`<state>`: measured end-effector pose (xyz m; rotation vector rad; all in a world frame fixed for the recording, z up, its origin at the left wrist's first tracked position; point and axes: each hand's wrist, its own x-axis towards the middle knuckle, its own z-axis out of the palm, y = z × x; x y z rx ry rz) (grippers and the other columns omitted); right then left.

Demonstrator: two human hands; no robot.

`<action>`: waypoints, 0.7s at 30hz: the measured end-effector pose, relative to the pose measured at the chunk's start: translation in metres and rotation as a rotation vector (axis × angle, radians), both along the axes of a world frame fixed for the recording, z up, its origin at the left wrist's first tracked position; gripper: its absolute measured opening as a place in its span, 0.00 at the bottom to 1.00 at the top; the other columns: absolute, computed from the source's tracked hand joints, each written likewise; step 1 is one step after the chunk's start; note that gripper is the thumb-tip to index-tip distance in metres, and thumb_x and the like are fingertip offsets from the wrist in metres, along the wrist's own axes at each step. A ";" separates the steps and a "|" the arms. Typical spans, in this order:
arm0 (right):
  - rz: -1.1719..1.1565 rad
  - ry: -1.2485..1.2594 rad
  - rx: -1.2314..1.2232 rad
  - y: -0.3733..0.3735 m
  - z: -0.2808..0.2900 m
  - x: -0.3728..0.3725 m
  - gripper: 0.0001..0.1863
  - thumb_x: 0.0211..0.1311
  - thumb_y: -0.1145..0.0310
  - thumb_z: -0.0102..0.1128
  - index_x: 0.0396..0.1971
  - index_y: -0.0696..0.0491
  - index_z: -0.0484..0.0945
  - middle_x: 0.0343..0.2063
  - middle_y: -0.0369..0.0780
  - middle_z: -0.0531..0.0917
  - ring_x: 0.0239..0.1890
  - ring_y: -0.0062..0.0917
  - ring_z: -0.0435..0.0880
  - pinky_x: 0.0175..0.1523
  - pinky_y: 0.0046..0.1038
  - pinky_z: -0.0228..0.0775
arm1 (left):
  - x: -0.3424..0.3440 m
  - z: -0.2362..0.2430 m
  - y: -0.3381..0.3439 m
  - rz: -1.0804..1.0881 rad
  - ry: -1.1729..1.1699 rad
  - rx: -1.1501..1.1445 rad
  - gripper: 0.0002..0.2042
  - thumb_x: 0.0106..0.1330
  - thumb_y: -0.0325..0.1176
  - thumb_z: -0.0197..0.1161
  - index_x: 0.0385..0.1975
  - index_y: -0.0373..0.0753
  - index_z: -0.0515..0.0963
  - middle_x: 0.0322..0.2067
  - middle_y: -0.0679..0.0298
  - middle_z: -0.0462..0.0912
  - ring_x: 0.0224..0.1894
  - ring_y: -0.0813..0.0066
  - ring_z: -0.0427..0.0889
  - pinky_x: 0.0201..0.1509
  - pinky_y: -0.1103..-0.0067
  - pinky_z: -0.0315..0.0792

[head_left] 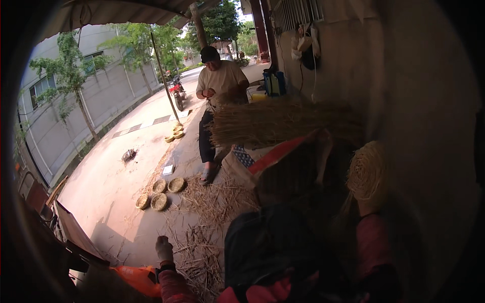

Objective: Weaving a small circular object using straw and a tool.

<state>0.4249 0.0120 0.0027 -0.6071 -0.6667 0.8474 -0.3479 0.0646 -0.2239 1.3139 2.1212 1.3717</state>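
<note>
My right hand (369, 207) is raised at the right, its fingers mostly hidden behind the round coiled straw basket (368, 171) it holds. Loose straw ends trail down from the basket's lower left side. Low at the left, my left hand (164, 248) is held out over the ground with its fingers curled closed. Whether anything thin is pinched in it cannot be made out. A dark cloth (270, 247) covers my lap between the two arms.
A large straw bundle (283, 123) lies ahead above a printed sack (278, 156). Beyond it a person (222, 83) sits working with both hands. Small woven baskets (159, 202) and scattered straw (217, 202) lie on the ground. An orange bag (136, 280) is beside my left forearm.
</note>
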 end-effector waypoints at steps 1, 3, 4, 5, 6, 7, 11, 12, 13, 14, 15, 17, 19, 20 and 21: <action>-0.002 0.006 0.017 0.000 0.004 0.002 0.15 0.74 0.58 0.50 0.46 0.51 0.80 0.43 0.43 0.82 0.45 0.37 0.84 0.47 0.38 0.77 | -0.007 0.002 -0.003 0.099 0.062 0.052 0.11 0.74 0.36 0.54 0.35 0.36 0.78 0.20 0.60 0.76 0.19 0.71 0.74 0.24 0.69 0.68; -0.011 0.008 0.051 0.001 0.013 0.005 0.15 0.74 0.57 0.50 0.46 0.51 0.80 0.42 0.44 0.83 0.45 0.37 0.84 0.47 0.38 0.77 | -0.028 0.008 -0.011 0.133 0.016 0.177 0.10 0.76 0.34 0.54 0.32 0.37 0.75 0.19 0.63 0.74 0.18 0.74 0.70 0.23 0.74 0.65; -0.016 0.005 0.069 0.001 0.021 0.007 0.15 0.74 0.57 0.50 0.46 0.51 0.80 0.42 0.44 0.83 0.45 0.37 0.84 0.47 0.38 0.77 | -0.040 0.009 -0.014 0.188 0.290 0.210 0.11 0.76 0.35 0.54 0.33 0.36 0.75 0.22 0.58 0.77 0.22 0.68 0.74 0.28 0.72 0.68; -0.019 -0.002 0.086 -0.001 0.028 0.010 0.16 0.74 0.57 0.50 0.46 0.51 0.80 0.42 0.44 0.83 0.44 0.37 0.85 0.47 0.38 0.77 | -0.054 0.012 -0.019 0.238 0.507 0.245 0.11 0.77 0.36 0.54 0.34 0.35 0.74 0.26 0.52 0.81 0.26 0.62 0.77 0.33 0.70 0.72; -0.019 -0.003 0.106 -0.003 0.034 0.011 0.16 0.74 0.57 0.50 0.46 0.51 0.80 0.42 0.44 0.83 0.44 0.38 0.85 0.47 0.38 0.77 | -0.066 0.013 -0.024 0.301 0.460 0.174 0.12 0.77 0.37 0.54 0.35 0.34 0.73 0.29 0.49 0.82 0.29 0.58 0.78 0.37 0.68 0.73; -0.015 -0.017 0.124 -0.006 0.040 0.012 0.16 0.74 0.56 0.50 0.45 0.51 0.80 0.42 0.44 0.83 0.44 0.38 0.85 0.47 0.38 0.77 | -0.076 0.016 -0.028 0.330 0.359 0.102 0.13 0.77 0.38 0.54 0.36 0.33 0.73 0.32 0.45 0.84 0.32 0.54 0.80 0.42 0.66 0.75; 0.092 -0.091 0.140 -0.010 0.056 -0.001 0.16 0.74 0.56 0.50 0.45 0.52 0.81 0.41 0.45 0.83 0.44 0.38 0.85 0.47 0.38 0.77 | -0.072 0.039 -0.023 0.455 0.425 -0.142 0.12 0.77 0.38 0.53 0.38 0.35 0.74 0.32 0.45 0.84 0.33 0.51 0.82 0.41 0.63 0.74; 0.140 -0.120 0.134 -0.008 0.056 -0.009 0.17 0.74 0.55 0.50 0.45 0.52 0.81 0.41 0.46 0.83 0.44 0.38 0.85 0.47 0.38 0.77 | -0.054 0.052 -0.012 0.428 0.450 -0.230 0.12 0.77 0.38 0.53 0.39 0.34 0.74 0.33 0.43 0.84 0.36 0.48 0.84 0.42 0.59 0.74; 0.195 -0.143 0.120 -0.007 0.055 -0.017 0.17 0.74 0.55 0.50 0.44 0.52 0.81 0.41 0.46 0.83 0.43 0.38 0.85 0.47 0.38 0.77 | -0.031 0.068 0.003 0.312 0.525 -0.198 0.13 0.75 0.39 0.54 0.40 0.34 0.76 0.33 0.44 0.84 0.34 0.48 0.84 0.39 0.59 0.74; 0.248 -0.168 0.106 -0.006 0.052 -0.025 0.17 0.74 0.55 0.50 0.44 0.52 0.81 0.41 0.46 0.84 0.43 0.38 0.85 0.47 0.38 0.77 | 0.001 0.084 0.015 0.023 0.481 0.005 0.12 0.75 0.38 0.52 0.40 0.35 0.76 0.32 0.48 0.84 0.29 0.51 0.81 0.36 0.63 0.74; 0.298 -0.189 0.093 -0.005 0.051 -0.031 0.17 0.74 0.55 0.50 0.44 0.52 0.81 0.41 0.46 0.84 0.43 0.39 0.85 0.47 0.38 0.77 | 0.036 0.108 0.034 -0.236 0.426 0.131 0.11 0.76 0.37 0.51 0.41 0.36 0.76 0.32 0.52 0.84 0.25 0.53 0.77 0.33 0.67 0.73; 0.401 -0.217 0.065 0.001 0.046 -0.047 0.17 0.74 0.54 0.50 0.44 0.52 0.81 0.40 0.47 0.84 0.43 0.39 0.86 0.47 0.38 0.77 | 0.128 0.146 0.044 -0.460 0.073 0.222 0.09 0.71 0.26 0.51 0.44 0.36 0.79 0.40 0.59 0.83 0.25 0.73 0.72 0.30 0.75 0.70; 0.486 -0.246 0.052 0.006 0.045 -0.060 0.18 0.74 0.54 0.50 0.44 0.52 0.81 0.40 0.47 0.84 0.43 0.39 0.86 0.47 0.38 0.77 | 0.224 0.193 0.042 -0.709 0.311 0.444 0.12 0.67 0.16 0.52 0.42 0.34 0.83 0.51 0.59 0.81 0.26 0.86 0.70 0.28 0.85 0.67; 0.519 -0.260 0.042 0.006 0.045 -0.066 0.18 0.74 0.54 0.50 0.43 0.52 0.81 0.40 0.47 0.84 0.43 0.39 0.86 0.47 0.38 0.77 | 0.265 0.218 0.034 -0.893 -0.096 0.321 0.15 0.68 0.19 0.55 0.53 0.34 0.77 0.55 0.60 0.79 0.30 0.86 0.73 0.31 0.86 0.69; 0.548 -0.266 0.036 0.007 0.046 -0.071 0.18 0.74 0.53 0.50 0.43 0.52 0.81 0.40 0.47 0.84 0.43 0.39 0.86 0.47 0.38 0.77 | 0.306 0.242 0.028 -0.991 -0.665 0.165 0.22 0.69 0.21 0.57 0.64 0.35 0.71 0.60 0.60 0.76 0.33 0.85 0.75 0.34 0.86 0.72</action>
